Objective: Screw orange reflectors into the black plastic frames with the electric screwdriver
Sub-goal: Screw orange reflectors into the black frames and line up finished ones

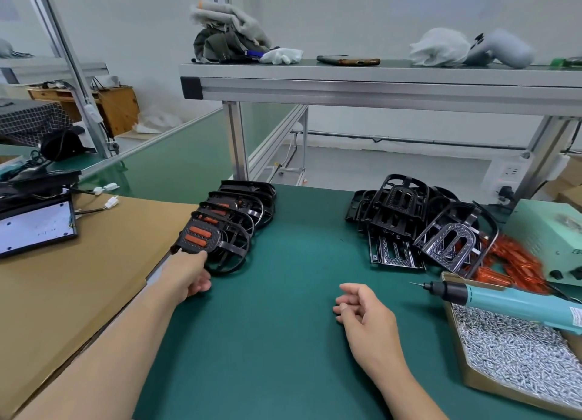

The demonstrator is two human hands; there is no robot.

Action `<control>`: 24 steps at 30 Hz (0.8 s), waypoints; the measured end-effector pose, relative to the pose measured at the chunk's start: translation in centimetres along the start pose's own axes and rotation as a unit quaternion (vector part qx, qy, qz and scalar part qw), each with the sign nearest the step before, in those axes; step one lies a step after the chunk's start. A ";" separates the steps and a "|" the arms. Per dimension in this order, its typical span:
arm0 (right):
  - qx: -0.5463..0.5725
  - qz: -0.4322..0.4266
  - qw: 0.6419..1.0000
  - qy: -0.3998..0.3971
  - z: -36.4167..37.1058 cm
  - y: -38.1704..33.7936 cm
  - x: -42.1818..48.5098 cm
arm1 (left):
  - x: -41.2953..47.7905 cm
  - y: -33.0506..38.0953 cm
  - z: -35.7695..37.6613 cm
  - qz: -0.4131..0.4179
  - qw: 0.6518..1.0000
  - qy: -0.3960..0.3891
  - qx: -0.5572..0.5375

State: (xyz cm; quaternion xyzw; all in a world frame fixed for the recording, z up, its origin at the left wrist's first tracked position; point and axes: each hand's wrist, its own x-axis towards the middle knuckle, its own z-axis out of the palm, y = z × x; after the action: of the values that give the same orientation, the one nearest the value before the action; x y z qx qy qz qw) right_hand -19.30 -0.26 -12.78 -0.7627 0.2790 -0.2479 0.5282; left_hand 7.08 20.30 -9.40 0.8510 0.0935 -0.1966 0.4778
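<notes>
One cardboard sheet (78,278) covers the left of the green table (283,309). At its right edge, a row of finished black frames (242,199) leans in overlap: four or five, exact count unclear. The nearest frame (231,255) shows two orange reflectors (197,230). Left hand (189,274) is at that frame's near edge, one digit against it and the other fingers curled under; can't tell if it actually grips. Right hand (365,312) rests mid-table, fingers loosely curled, holding nothing. Further right, one pile of bare black frames (396,218), at least five, tangled. Behind its right side, one heap of loose orange reflectors (516,262), too many to count. One electric screwdriver (510,298) lies untouched across one cardboard box (491,388) full of screws (516,347), tip pointing left.
</notes>
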 end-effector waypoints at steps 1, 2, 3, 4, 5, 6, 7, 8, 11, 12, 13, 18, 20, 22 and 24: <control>-0.002 -0.001 1.000 0.000 0.0 0.0 0.0 | -0.3 0.0 0.0 0.003 1.000 -0.009 0.023; -0.003 -0.001 1.000 0.000 0.0 0.0 0.0 | -0.6 0.0 0.1 0.005 0.999 -0.020 0.040; -0.004 -0.001 1.000 0.000 0.0 0.0 0.0 | -0.9 0.1 0.2 0.006 0.998 -0.031 0.053; -0.005 -0.001 1.000 0.000 0.0 0.0 0.0 | -1.1 0.2 0.3 0.008 0.997 -0.040 0.059; -0.004 0.000 1.000 0.000 0.0 0.0 0.0 | -1.2 0.2 0.4 0.010 0.997 -0.046 0.061; -0.002 0.000 1.000 0.001 0.0 0.0 0.0 | -1.3 0.3 0.5 0.009 0.997 -0.048 0.059; -0.001 0.001 1.000 0.001 0.0 0.0 0.0 | -1.3 0.4 0.5 0.009 0.997 -0.048 0.057; 0.000 0.002 1.000 0.001 0.0 0.0 0.0 | -1.4 0.6 0.6 0.009 0.997 -0.046 0.057; 0.000 0.003 1.000 -0.001 0.0 -0.1 -0.1 | -1.4 0.8 1.0 0.015 0.997 -0.046 0.056; 0.000 0.003 1.000 -0.001 0.0 -0.1 -0.1 | -1.5 0.8 1.1 0.017 0.997 -0.047 0.055; 0.000 0.004 1.000 -0.001 0.0 -0.2 -0.1 | -1.5 0.7 1.2 0.019 0.997 -0.048 0.052; 0.001 0.008 1.000 -0.006 0.2 -0.6 -0.1 | -0.9 0.0 0.6 0.011 0.998 -0.059 0.036; 0.004 0.009 1.000 -0.006 0.3 -0.7 -0.2 | -0.6 -0.4 0.5 0.009 0.997 -0.061 0.040; 0.013 0.009 1.000 0.000 0.2 -0.7 -0.3 | -0.4 -0.6 0.7 0.012 0.997 -0.061 0.049; 0.025 0.002 1.000 0.014 -0.1 -0.8 -0.5 | -0.5 -0.8 0.9 0.022 0.996 -0.059 0.062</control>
State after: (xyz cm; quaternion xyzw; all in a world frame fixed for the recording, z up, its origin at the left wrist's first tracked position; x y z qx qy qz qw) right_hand -19.56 0.24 -12.01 -0.7450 0.2815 -0.2640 0.5441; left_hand 6.14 19.93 -10.26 0.8677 0.0340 -0.2418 0.4329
